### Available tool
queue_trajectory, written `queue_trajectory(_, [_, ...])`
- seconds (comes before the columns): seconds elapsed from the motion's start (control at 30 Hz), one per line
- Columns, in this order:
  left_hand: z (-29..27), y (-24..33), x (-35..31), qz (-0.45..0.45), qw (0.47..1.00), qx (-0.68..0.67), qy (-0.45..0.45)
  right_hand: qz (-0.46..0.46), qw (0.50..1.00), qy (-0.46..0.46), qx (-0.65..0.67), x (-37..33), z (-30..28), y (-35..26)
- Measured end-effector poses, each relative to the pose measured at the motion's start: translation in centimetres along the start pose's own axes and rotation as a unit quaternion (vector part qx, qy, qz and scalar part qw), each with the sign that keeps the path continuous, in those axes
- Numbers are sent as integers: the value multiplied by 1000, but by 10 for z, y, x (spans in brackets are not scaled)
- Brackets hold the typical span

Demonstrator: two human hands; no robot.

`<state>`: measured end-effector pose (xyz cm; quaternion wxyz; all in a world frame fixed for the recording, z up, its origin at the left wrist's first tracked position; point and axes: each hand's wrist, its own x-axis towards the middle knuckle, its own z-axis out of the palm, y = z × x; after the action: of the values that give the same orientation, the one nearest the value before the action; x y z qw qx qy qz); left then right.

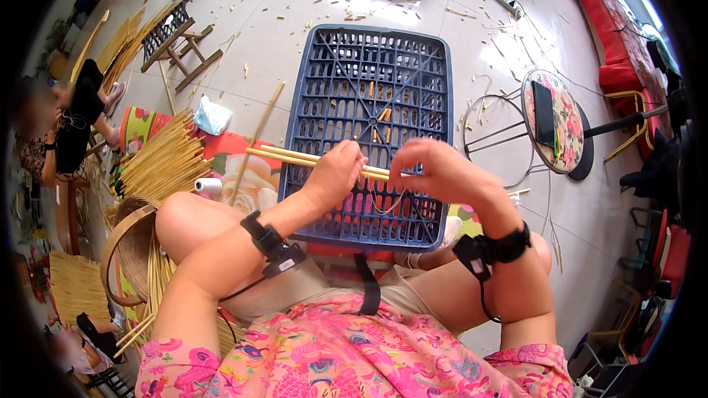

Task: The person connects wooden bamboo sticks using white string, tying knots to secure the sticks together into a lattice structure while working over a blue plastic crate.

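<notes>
Two slender straw-coloured sticks [284, 155] lie side by side above a dark blue plastic crate [301, 110], which has a slotted top. My left hand [335, 173] is closed on them in a pinch near their middle. At their right ends is my right hand [445, 171], its fingers curled down and slightly smeared. What those fingertips hold is hidden. A thin pale thread [387, 211] hangs in a loop below the sticks, between my hands. Several short cut stick pieces [383, 114] rest on the crate.
Left of my knee lie a bundle of sticks [164, 162], a white thread spool [209, 186] and a woven basket [131, 250]. A floral round stool [558, 121] bearing a dark phone-like slab stands right. Cut bits litter the tiles beyond the crate. Other people sit at far left.
</notes>
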<state>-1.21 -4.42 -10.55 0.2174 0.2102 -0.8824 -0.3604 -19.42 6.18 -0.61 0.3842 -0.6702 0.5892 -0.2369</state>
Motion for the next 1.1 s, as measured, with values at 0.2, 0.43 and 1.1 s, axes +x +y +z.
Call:
queue_trajectory(0.2, [0,-1,2,18,1000,8,12,77,961,151,-219,31,51,43])
queue_trajectory(0.43, [-1,-6,-1,2,999,-42,-11,36,966,97,-237,42,65,55])
queue_trajectory(1.1, [-7,-16,4,-41,994,-70,-69,-49,989,134,-38,38,70,49])
